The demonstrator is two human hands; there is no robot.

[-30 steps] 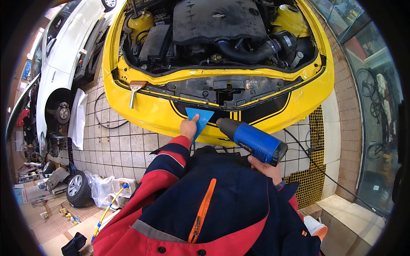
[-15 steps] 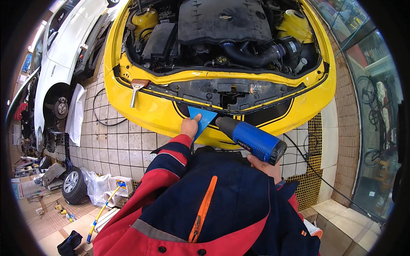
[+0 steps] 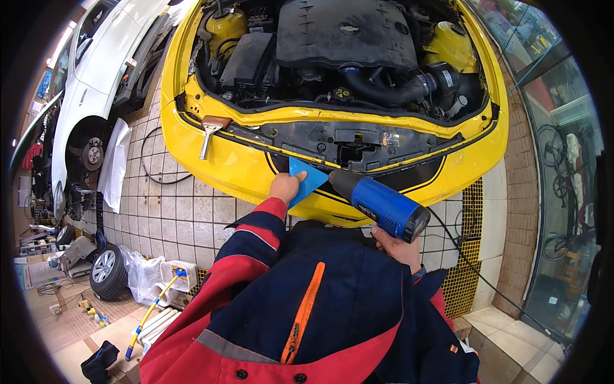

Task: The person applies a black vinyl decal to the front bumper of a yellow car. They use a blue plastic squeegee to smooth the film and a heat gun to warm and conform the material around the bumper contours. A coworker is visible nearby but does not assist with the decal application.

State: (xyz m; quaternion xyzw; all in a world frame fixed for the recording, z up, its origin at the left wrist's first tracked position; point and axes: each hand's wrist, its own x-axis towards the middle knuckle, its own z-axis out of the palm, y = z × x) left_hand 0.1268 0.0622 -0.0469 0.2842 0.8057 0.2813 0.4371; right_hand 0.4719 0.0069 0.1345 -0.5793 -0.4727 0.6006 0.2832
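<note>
A flat blue triangular squeegee is pinched in my left hand, its upper corner against the black stripe on the front of the yellow bumper. Just right of it, the dark nozzle of a blue heat gun points left toward the squeegee. My right hand is closed round the gun from below, and the gun's body hides most of the grip. On the bumper's left part rests a tool with a metal handle and a brown head.
Beyond the bumper lies the uncovered engine bay with a black engine cover. A white car without a front wheel stands at left. A wheel and a yellow-blue pole lie lower left. A black cable trails right.
The squeegee has turned clockwise in my left hand. Car and floor appear shifted slightly right and down in the view. The heat gun stays beside the squeegee, a little further right.
</note>
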